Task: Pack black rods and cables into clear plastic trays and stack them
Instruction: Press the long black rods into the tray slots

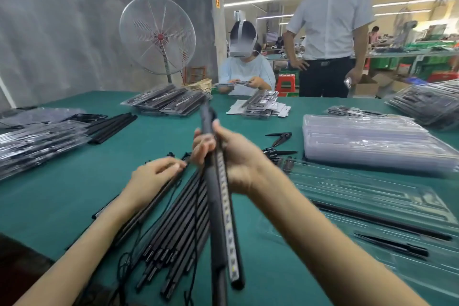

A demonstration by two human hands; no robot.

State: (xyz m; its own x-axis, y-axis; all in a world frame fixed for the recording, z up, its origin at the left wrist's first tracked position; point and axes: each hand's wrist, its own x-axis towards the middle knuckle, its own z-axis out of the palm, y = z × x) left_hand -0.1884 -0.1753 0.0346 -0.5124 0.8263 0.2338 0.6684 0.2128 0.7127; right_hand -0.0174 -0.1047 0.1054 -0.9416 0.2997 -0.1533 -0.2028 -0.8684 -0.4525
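My right hand (pixel 231 156) grips a long black rod (pixel 221 218) with a white LED strip on one side, held steeply above the green table (pixel 62 194). My left hand (pixel 154 176) rests on another black rod (pixel 146 208) at the left of a pile of black rods and cables (pixel 178 226), fingers curled round it. An open clear plastic tray (pixel 372 206) lies at the right with one black rod (pixel 382 221) in it. A stack of empty clear trays (pixel 367 141) stands behind it.
Packed trays lie at the left (pixel 37 146), far centre (pixel 169 102) and far right (pixel 427 104). Small black spikes (pixel 280 136) lie mid-table. A seated person (pixel 246 72) works opposite, another person (pixel 330 32) stands, and a pedestal fan (pixel 157 37) is behind.
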